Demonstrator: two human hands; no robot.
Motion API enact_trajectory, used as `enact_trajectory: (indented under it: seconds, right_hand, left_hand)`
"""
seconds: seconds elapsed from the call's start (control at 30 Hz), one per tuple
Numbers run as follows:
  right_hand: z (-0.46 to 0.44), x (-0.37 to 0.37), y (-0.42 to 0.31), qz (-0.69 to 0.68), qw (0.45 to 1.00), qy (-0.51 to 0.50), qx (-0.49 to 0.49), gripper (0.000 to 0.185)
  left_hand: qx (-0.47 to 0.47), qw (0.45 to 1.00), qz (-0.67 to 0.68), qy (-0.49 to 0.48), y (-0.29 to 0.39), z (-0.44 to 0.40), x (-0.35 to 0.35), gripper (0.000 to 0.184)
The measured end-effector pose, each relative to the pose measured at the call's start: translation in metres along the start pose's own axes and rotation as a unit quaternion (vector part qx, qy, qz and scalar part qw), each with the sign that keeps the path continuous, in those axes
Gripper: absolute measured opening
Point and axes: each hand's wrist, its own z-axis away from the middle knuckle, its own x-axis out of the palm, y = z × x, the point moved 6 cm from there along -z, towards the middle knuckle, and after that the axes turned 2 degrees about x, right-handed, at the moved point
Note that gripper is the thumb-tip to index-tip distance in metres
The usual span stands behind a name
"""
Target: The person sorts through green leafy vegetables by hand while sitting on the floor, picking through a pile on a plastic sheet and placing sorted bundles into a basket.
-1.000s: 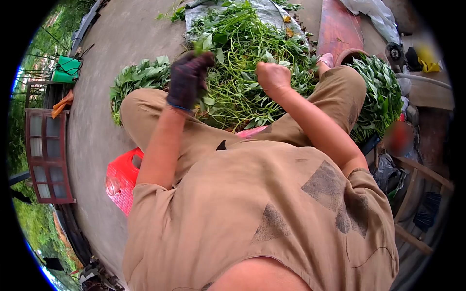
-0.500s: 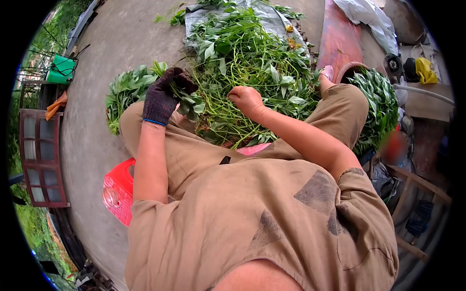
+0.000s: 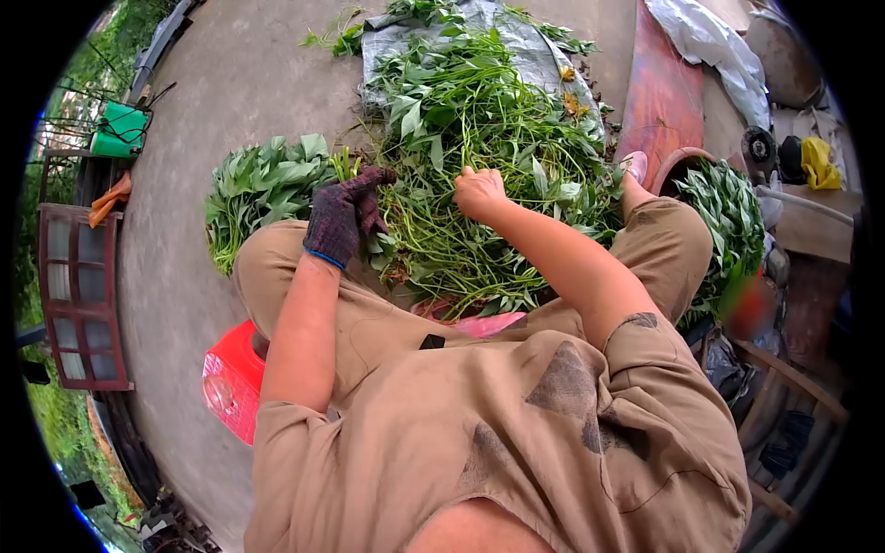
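My left hand, in a dark knitted glove with a blue cuff, is closed around a small bunch of leafy green stems. Cut-looking stem ends stick up past the fingers, and some leaves hang below the palm. My bare right hand reaches into a big tangled pile of leafy stems, fingers bent down among the greens; whatever they pinch is hidden. Beside my left knee lies a heap of stems with leaves laid together.
The pile lies partly on a grey sheet on concrete. More leafy stems stand by a round brown pot at right. A red plastic stool is under me at left. A red board and a yellow bag lie farther right.
My right hand has moved forward, deeper into the pile. The left hand has turned, still gripping its bunch, whose leaves show less. The whole view has shifted slightly.
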Motion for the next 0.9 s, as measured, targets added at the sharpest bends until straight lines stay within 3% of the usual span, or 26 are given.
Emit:
enact_trajectory:
  seconds: [0.1, 0.2, 0.3, 0.37, 0.4, 0.47, 0.53, 0.57, 0.6, 0.67, 0.8, 0.9]
  right_hand:
    - [0.005, -0.024, 0.026, -0.138, 0.984, 0.088, 0.071, 0.017]
    - [0.004, -0.064, 0.061, -0.298, 0.926, 0.176, 0.151, 0.027]
    - [-0.001, -0.123, 0.077, -0.384, 0.89, 0.22, 0.106, 0.038]
    - [0.049, -0.204, 0.047, -0.563, 0.799, 0.211, 0.02, 0.038]
    - [0.075, -0.239, 0.034, -0.576, 0.777, 0.247, -0.052, 0.035]
    - [0.128, -0.288, 0.018, -0.505, 0.783, 0.35, -0.096, 0.029]
    - [0.121, -0.271, 0.039, -0.449, 0.826, 0.332, -0.072, 0.026]
    - [0.118, -0.264, 0.047, -0.422, 0.844, 0.325, -0.057, 0.024]
    - [0.124, -0.249, 0.05, -0.552, 0.801, 0.229, -0.027, 0.017]
    - [0.143, -0.245, 0.05, -0.64, 0.735, 0.219, -0.044, 0.017]
    - [0.183, -0.247, 0.049, -0.696, 0.668, 0.259, -0.05, 0.02]
    - [0.202, -0.231, 0.049, -0.739, 0.612, 0.274, -0.063, 0.024]
  left_hand:
    - [0.02, 0.999, -0.027, -0.01, 0.002, -0.004, 0.003, 0.024]
    - [0.013, 0.999, -0.042, -0.014, -0.004, -0.004, 0.006, 0.022]
    - [0.014, 0.999, -0.027, -0.01, -0.015, -0.009, 0.01, 0.018]
    - [0.03, 0.998, -0.043, -0.019, -0.007, -0.002, 0.018, 0.019]
    - [0.033, 0.998, -0.05, -0.023, -0.006, 0.004, 0.024, 0.019]
    - [0.037, 0.997, -0.07, 0.002, -0.003, 0.011, 0.029, 0.02]
    - [0.071, 0.994, -0.085, 0.001, 0.0, 0.018, 0.033, 0.02]
    - [0.044, 0.997, -0.059, 0.036, 0.003, 0.024, 0.034, 0.018]
    - [0.054, 0.997, -0.042, 0.046, 0.003, 0.024, 0.032, 0.018]
    - [0.068, 0.995, -0.001, 0.069, -0.005, 0.02, 0.026, 0.019]
    - [0.11, 0.976, 0.133, 0.134, -0.009, 0.015, 0.008, 0.012]
    - [0.17, 0.975, 0.109, 0.097, 0.004, 0.019, 0.018, 0.011]
